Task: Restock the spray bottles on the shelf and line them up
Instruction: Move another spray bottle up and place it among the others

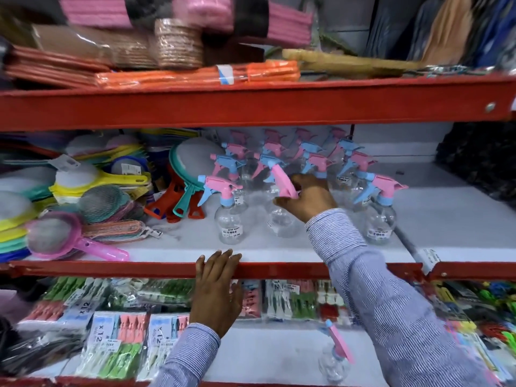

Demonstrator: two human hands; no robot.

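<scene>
Several clear spray bottles with pink and blue trigger heads stand in rows on the middle shelf. My right hand grips the pink trigger head of a front-row spray bottle. To its left stands another front bottle, to its right a third. My left hand rests flat on the shelf's red front rail with fingers over the edge, holding nothing. One more spray bottle stands on the lower shelf.
Plastic strainers and sieves crowd the left of the middle shelf. Its right part is bare white board. Packs of clothes pegs fill the lower shelf. Orange and pink bundles lie on the top shelf.
</scene>
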